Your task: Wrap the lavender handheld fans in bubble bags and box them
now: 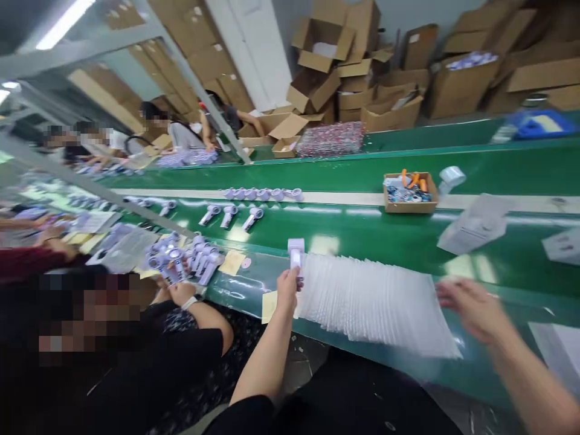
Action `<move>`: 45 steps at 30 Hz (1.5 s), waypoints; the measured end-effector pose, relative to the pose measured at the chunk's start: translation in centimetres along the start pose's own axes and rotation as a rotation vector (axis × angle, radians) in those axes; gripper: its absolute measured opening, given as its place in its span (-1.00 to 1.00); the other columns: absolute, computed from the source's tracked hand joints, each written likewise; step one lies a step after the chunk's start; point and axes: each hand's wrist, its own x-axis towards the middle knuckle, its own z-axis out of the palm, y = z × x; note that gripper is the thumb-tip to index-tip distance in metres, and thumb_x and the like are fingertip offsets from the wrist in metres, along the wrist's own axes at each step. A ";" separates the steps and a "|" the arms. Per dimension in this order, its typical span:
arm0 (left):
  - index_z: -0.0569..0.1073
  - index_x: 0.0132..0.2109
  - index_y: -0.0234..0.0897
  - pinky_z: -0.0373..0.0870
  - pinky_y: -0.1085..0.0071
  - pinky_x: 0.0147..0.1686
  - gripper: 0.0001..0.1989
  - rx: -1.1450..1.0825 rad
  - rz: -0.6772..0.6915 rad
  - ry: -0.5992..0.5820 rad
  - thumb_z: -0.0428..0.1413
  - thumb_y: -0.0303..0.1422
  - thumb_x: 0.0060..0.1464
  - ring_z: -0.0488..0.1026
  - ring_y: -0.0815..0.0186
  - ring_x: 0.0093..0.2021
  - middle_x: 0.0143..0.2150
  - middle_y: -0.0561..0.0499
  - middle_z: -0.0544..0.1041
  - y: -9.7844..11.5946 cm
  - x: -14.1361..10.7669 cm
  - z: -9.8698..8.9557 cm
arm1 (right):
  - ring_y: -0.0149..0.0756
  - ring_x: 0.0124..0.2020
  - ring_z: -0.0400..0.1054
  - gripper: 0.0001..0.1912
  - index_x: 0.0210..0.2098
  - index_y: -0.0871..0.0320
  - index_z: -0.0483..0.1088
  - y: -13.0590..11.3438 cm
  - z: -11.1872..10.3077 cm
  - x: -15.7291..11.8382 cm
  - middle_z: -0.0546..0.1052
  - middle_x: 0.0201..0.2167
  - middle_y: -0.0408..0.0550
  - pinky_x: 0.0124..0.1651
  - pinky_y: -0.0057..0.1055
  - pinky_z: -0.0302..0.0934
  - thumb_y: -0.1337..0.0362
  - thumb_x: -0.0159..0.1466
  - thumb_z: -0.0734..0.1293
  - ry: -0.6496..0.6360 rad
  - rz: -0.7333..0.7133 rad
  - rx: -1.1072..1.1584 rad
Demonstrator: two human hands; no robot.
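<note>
My left hand [286, 291] is closed around the handle of a lavender handheld fan [296, 246], its barrel-shaped head upward. Just right of it, a fanned-out stack of translucent bubble-wrap bags [367, 299] lies along the near edge of the bench. At the stack's right edge is my right hand [475, 311], slightly blurred, fingers stretched toward the bags and nothing visible in them. Whether its fingertips touch the top bag is unclear. A yellow paper slip [269, 306] lies below my left hand.
Several fans [229, 215] lie on the green conveyor [344, 226]. A small carton [410, 206] of parts and clear plastic bags [475, 223] are to the right. At left, a co-worker's hands [181, 293] are by a pile of fans [170, 254]. Open cartons [312, 90] stand behind.
</note>
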 end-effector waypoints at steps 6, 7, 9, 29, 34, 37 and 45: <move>0.37 -0.32 -0.35 0.23 0.50 -0.62 -0.58 -0.180 0.085 -0.848 0.08 -0.02 -0.06 0.35 0.40 -0.60 -0.54 0.04 0.39 0.7 -13.7 11.5 | -0.16 -0.17 0.42 -0.55 -0.23 0.05 0.33 4.6 6.8 -4.7 0.49 -0.16 -0.04 -0.12 -0.15 0.35 -0.05 -0.01 0.41 -0.133 0.133 0.573; 0.39 -0.29 -0.35 0.28 0.47 -0.57 -0.58 -0.105 0.172 -0.941 0.03 -0.02 0.00 0.38 0.38 -0.56 -0.51 0.02 0.42 0.3 -15.5 13.1 | -0.18 -0.25 0.44 -0.57 -0.26 0.07 0.33 4.9 5.7 -4.6 0.50 -0.26 -0.07 -0.17 -0.17 0.38 -0.04 -0.02 0.41 -0.011 0.109 0.594; 0.42 -0.22 -0.34 0.38 0.36 -0.38 -0.58 0.108 0.480 -1.006 -0.04 -0.04 0.09 0.44 0.28 -0.37 -0.39 -0.05 0.47 -0.7 -17.7 15.7 | -0.24 -0.40 0.43 -0.60 -0.29 0.09 0.33 5.4 2.0 -4.7 0.48 -0.44 -0.13 -0.27 -0.21 0.40 0.03 -0.03 0.43 0.219 0.070 0.578; 0.47 -0.40 -0.41 0.22 0.51 -0.53 -0.87 0.338 0.416 -1.031 0.10 -0.40 -0.04 0.27 0.46 -0.59 -0.58 0.06 0.40 0.5 -19.4 24.4 | -0.32 -0.45 0.41 -0.58 -0.11 0.10 0.29 7.3 -9.6 -9.5 0.46 -0.44 -0.13 -0.53 -0.43 0.35 0.28 0.05 0.42 -0.246 0.341 0.530; 0.44 -0.38 -0.36 0.27 0.47 -0.39 -0.88 0.160 0.504 -0.959 0.07 -0.38 0.01 0.32 0.42 -0.46 -0.50 0.04 0.40 1.5 -20.2 23.9 | -0.26 -0.39 0.39 -0.63 -0.15 0.14 0.27 8.0 -11.3 -8.6 0.46 -0.44 -0.09 -0.54 -0.38 0.36 0.25 0.08 0.41 -0.246 0.363 0.420; 0.44 -0.38 -0.31 0.28 0.40 -0.25 -0.89 0.156 0.886 -1.027 0.03 -0.42 0.05 0.35 0.35 -0.33 -0.42 0.00 0.43 1.7 -20.9 22.9 | -0.26 -0.40 0.38 -0.63 -0.18 0.11 0.26 7.8 -11.1 -8.5 0.43 -0.43 -0.12 -0.55 -0.36 0.37 0.24 0.06 0.42 -0.196 0.333 0.430; 0.39 -0.31 -0.32 0.31 0.36 -0.32 -0.82 0.349 1.617 -0.902 -0.10 -0.52 0.07 0.29 0.29 -0.35 -0.43 -0.04 0.34 2.6 -21.9 22.2 | -0.34 -0.47 0.36 -0.51 -0.06 -0.01 0.27 5.3 -11.3 -9.0 0.44 -0.35 -0.18 -0.59 -0.39 0.36 0.28 0.02 0.43 -0.182 0.284 0.415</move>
